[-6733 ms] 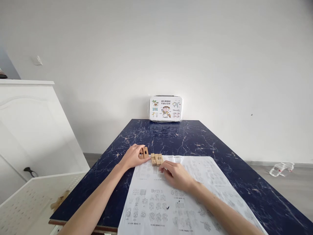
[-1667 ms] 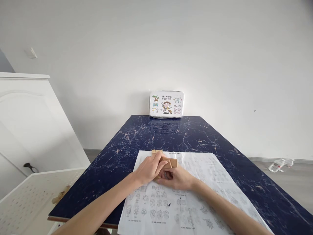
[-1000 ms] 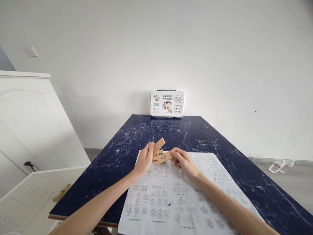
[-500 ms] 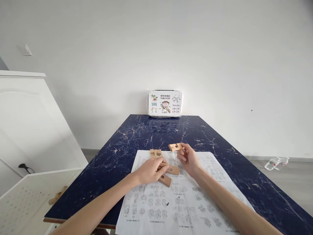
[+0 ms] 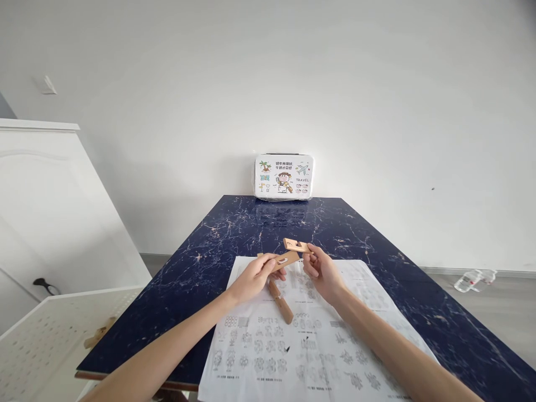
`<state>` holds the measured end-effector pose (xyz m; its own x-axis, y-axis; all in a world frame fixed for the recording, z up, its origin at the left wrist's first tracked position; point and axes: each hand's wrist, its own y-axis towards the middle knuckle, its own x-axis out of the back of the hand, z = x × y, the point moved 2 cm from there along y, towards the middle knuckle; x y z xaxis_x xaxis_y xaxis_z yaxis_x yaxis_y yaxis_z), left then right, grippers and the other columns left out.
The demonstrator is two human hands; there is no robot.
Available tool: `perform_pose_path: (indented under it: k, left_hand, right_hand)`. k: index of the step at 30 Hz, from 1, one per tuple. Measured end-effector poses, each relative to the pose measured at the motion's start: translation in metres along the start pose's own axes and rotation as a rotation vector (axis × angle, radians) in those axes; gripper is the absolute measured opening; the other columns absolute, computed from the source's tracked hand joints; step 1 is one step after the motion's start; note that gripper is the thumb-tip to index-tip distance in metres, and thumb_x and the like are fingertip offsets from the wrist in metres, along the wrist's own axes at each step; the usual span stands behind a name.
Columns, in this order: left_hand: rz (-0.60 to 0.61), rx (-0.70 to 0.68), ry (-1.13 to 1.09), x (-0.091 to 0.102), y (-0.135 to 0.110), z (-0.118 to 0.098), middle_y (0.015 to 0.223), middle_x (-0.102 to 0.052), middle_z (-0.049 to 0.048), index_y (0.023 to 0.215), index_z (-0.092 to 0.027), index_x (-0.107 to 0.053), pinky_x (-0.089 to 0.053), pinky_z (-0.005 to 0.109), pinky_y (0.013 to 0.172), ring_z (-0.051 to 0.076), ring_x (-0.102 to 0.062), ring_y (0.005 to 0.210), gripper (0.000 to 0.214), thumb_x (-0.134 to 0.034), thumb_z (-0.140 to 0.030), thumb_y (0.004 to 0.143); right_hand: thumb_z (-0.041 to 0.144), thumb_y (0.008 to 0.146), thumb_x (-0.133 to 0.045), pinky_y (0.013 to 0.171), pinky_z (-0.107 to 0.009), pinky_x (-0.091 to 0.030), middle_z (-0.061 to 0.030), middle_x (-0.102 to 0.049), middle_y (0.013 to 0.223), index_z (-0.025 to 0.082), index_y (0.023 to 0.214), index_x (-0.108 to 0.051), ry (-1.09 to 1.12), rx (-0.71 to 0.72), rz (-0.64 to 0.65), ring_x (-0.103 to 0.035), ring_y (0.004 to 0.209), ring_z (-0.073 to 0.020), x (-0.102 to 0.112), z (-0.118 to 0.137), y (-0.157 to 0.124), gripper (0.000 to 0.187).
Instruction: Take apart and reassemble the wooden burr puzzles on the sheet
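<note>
My left hand grips a flat wooden puzzle piece with a slot, raised above the paper. In my right hand is a notched wooden puzzle piece, pinched at its right end and bearing a dark mark. The two pieces are close together, the right one slightly farther back; whether they touch I cannot tell. Below my left hand another wooden puzzle piece lies slanted on the printed sheet. More light wood shows just behind my left fingers, mostly hidden.
The sheet covers the near part of a dark blue marbled table. A white case with cartoon prints stands at the far edge by the wall. Left are a white perforated basket holding wood and a white cabinet. Plastic bottles lie on the floor at right.
My left hand has lifted the slotted wooden piece from the sheet and brought it up toward the right hand's piece. That notched piece has shifted slightly left and tilted.
</note>
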<state>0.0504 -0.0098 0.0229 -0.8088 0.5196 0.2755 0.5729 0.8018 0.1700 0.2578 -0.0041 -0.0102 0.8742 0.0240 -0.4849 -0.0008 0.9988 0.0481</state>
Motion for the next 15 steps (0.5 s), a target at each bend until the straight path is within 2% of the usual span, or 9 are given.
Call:
perform_pose_path:
  k: [4, 7, 10, 15]
  left_hand:
    - [-0.082, 0.015, -0.129, 0.005, 0.001, -0.004, 0.121, -0.072, 0.0133, 0.131, -0.02, -0.062, -0.059, 0.044, 0.098, 0.026, -0.074, 0.104, 0.044, -0.054, -0.052, 0.103]
    - [-0.186, 0.019, -0.168, 0.009, 0.001, -0.006, 0.129, -0.071, 0.0147, 0.135, -0.019, -0.06, -0.058, 0.046, 0.102, 0.028, -0.074, 0.11, 0.045, -0.056, -0.051, 0.102]
    - [-0.271, 0.0, -0.161, 0.011, 0.002, -0.005, 0.135, -0.069, 0.0131, 0.135, -0.021, -0.058, -0.055, 0.049, 0.108, 0.028, -0.072, 0.116, 0.043, -0.055, -0.049, 0.104]
    - [-0.326, -0.053, -0.187, 0.011, 0.003, 0.0, 0.141, -0.064, 0.0146, 0.134, -0.02, -0.054, -0.052, 0.049, 0.113, 0.027, -0.07, 0.121, 0.039, -0.055, -0.045, 0.104]
  right_hand:
    - [0.055, 0.085, -0.073, 0.044, -0.029, -0.026, -0.0023, -0.069, 0.08, 0.021, 0.084, -0.06, -0.097, 0.058, 0.005, -0.027, 0.043, -0.0072, -0.005, 0.005, -0.003, 0.037]
    - [0.056, 0.086, -0.073, 0.043, -0.028, -0.023, -0.0049, -0.075, 0.097, 0.021, 0.09, -0.057, -0.165, 0.077, 0.047, -0.032, 0.043, -0.006, -0.011, 0.005, -0.008, 0.038]
    - [0.058, 0.09, -0.069, 0.043, -0.026, -0.025, -0.0061, -0.077, 0.1, 0.022, 0.095, -0.055, -0.263, 0.109, 0.086, -0.038, 0.041, -0.0059, -0.015, 0.003, -0.012, 0.039]
    - [0.063, 0.093, -0.061, 0.042, -0.027, -0.034, -0.0081, -0.078, 0.099, 0.021, 0.103, -0.059, -0.477, 0.205, 0.137, -0.043, 0.039, -0.0072, -0.024, 0.004, -0.018, 0.044]
